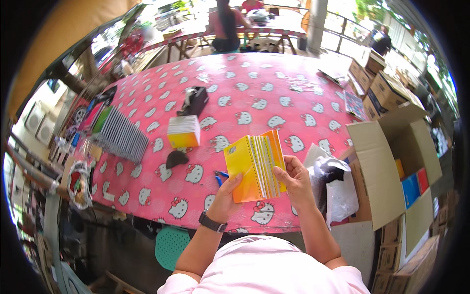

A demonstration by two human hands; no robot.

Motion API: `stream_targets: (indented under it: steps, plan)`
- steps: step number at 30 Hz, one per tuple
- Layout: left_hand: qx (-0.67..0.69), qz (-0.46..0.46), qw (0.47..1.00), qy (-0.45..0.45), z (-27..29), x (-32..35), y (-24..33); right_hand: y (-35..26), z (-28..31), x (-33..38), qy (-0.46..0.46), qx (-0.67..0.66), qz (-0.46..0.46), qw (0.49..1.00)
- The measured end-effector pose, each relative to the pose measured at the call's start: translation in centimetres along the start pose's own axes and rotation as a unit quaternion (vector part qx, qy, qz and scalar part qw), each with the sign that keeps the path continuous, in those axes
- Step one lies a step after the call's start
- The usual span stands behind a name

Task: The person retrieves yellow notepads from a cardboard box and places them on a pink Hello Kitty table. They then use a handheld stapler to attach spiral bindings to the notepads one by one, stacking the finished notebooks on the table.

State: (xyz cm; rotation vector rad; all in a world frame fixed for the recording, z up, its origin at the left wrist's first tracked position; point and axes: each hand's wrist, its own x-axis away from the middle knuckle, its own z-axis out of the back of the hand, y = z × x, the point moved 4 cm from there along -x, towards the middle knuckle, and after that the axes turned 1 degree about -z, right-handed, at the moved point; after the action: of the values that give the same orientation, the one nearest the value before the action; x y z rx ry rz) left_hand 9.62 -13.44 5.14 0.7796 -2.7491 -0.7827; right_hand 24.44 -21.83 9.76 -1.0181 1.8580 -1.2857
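Note:
Between my two hands, above the near part of the table, is a bundle of yellow and orange spiral notebooks [243, 169], fanned slightly so several bound edges show. My left hand [228, 197] grips the bundle's lower left, thumb on the front cover. On the other side, my right hand [296, 180] closes on the right edge with thumb and fingers. A blue-handled tool [220, 177], partly hidden, lies just behind my left hand. Farther off stands a small stack of yellow-orange notebooks [184, 139], with a dark rounded object [176, 159] in front of it.
A pink patterned cloth [274, 105] covers the table. At left stands a long row of notebooks [121, 134]; a black object [195, 100] sits behind the small stack. To the right are a white plastic bag [342, 196] and an open cardboard box [374, 171]. A green stool [169, 247] is below.

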Motion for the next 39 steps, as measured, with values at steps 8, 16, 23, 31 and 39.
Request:
stream_targets:
  steps: [8,16,23,31,39]
  plan:
    - [-0.137,-0.085,0.984,0.081,5.6,3.9,5.1,4.3,-1.4,-5.6,-0.078,0.172,-0.054,0.981]
    - [-0.718,-0.127,0.684,0.003,5.4,6.3,8.3,8.7,-11.0,-9.7,-0.539,0.409,-0.036,0.735]
    - [-0.276,-0.103,0.947,0.129,14.6,6.7,6.6,14.9,-11.1,-11.2,-0.299,-0.122,-0.408,0.854]
    - [-0.285,-0.227,0.917,0.166,17.7,1.2,7.4,17.3,-13.0,-13.3,-0.271,0.352,-0.063,0.894]
    - [-0.794,-0.218,0.431,0.369,26.4,1.8,19.3,13.7,-19.9,-17.9,-0.31,0.587,0.074,0.745]
